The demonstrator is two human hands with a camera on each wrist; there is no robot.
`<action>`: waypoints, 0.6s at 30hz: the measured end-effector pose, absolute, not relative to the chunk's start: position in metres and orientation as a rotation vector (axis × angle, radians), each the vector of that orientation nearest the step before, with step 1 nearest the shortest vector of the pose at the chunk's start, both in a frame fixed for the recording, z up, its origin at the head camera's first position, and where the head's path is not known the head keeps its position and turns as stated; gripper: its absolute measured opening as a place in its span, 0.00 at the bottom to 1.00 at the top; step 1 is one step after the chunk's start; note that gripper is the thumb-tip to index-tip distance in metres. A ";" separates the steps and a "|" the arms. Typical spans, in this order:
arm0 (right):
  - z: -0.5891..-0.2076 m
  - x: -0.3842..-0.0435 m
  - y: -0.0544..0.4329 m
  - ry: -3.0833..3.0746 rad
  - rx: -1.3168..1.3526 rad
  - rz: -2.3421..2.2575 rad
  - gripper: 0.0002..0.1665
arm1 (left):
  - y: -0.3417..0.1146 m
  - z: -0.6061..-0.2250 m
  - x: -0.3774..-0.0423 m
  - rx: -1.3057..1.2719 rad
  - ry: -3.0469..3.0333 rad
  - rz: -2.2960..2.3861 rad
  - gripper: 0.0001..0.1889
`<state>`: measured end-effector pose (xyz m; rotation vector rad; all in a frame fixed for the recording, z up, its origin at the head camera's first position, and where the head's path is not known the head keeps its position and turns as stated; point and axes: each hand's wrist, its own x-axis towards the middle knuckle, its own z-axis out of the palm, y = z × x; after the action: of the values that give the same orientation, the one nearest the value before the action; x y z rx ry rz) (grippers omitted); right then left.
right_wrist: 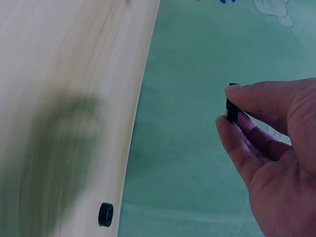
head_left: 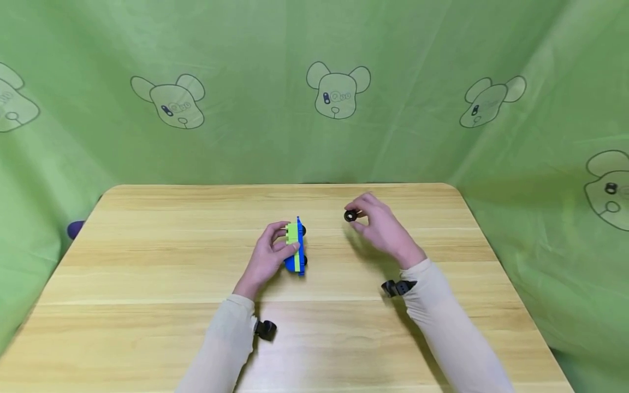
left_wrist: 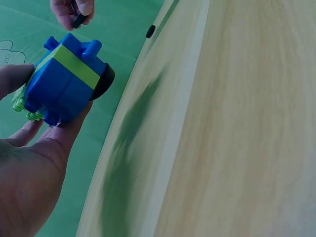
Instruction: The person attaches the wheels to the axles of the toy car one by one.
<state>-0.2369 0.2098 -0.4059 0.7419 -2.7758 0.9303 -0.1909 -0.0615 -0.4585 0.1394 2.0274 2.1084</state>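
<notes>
A small toy car (head_left: 292, 248) of blue and lime-green blocks is in my left hand (head_left: 269, 254), thumb on one side and fingers on the other. It is turned on its side, with black wheels (head_left: 304, 260) along its right side in the head view. To the right of it, my right hand (head_left: 385, 226) pinches a loose black wheel (right_wrist: 232, 103) between thumb and fingertips, apart from the car. A second loose wheel (right_wrist: 105, 215) stands on the tabletop near its edge in the right wrist view; the right hand hides it in the head view.
The wooden table (head_left: 172, 305) has rounded far corners. Behind it and along its sides hangs a green curtain (head_left: 255, 147) printed with mouse-like heads. Something purple (head_left: 75, 229) shows past the table's left edge. Each wrist wears a small black camera (head_left: 266, 330).
</notes>
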 end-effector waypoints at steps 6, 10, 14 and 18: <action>-0.403 -0.228 0.202 -2.747 0.785 0.940 0.19 | -0.059 -0.466 -0.193 0.137 2.034 2.114 0.32; -0.400 -0.224 0.200 -2.720 0.790 0.930 0.19 | -0.058 -0.474 -0.196 0.151 2.006 2.160 0.32; -0.398 -0.220 0.196 -2.702 0.816 0.911 0.19 | -0.057 -0.476 -0.196 0.166 1.994 2.171 0.31; -0.399 -0.217 0.193 -2.672 0.871 0.874 0.19 | -0.056 -0.475 -0.196 0.176 2.004 2.161 0.31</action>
<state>-0.2167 0.1930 -0.3989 0.8705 -2.6722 0.8735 -0.1956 -0.0561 -0.4753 0.1760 2.0041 2.1612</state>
